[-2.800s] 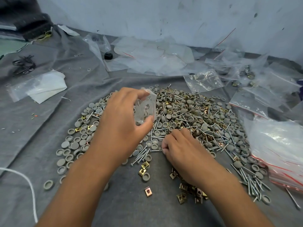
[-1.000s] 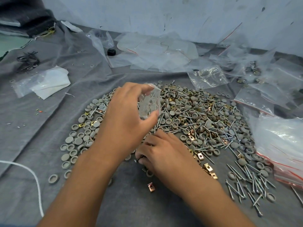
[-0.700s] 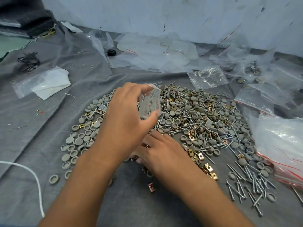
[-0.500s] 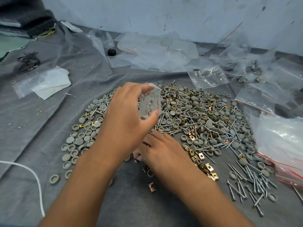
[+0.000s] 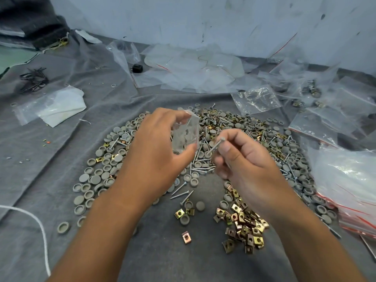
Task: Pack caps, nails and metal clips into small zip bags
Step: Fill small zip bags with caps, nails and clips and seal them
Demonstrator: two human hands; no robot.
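My left hand [image 5: 154, 147] holds a small clear zip bag [image 5: 186, 134] upright between thumb and fingers; grey caps show inside it. My right hand [image 5: 242, 159], just to the right of the bag, pinches a few nails [image 5: 216, 146] whose heads point up toward the bag's side. Below both hands a wide pile of grey caps [image 5: 101, 169], loose nails [image 5: 182, 193] and brass metal clips [image 5: 242, 222] spreads over the grey cloth [image 5: 162, 257].
Stacks of empty zip bags with red seals [image 5: 350, 186] lie at the right. More clear bags [image 5: 193, 70] sit at the back by the wall. A white cloth in plastic [image 5: 59, 105] lies far left, and a white cord [image 5: 40, 226] curves at the near left.
My right hand has risen from the pile under my left hand, where it was gathering, and now holds nails up beside the bag. My left hand has kept the bag in place.
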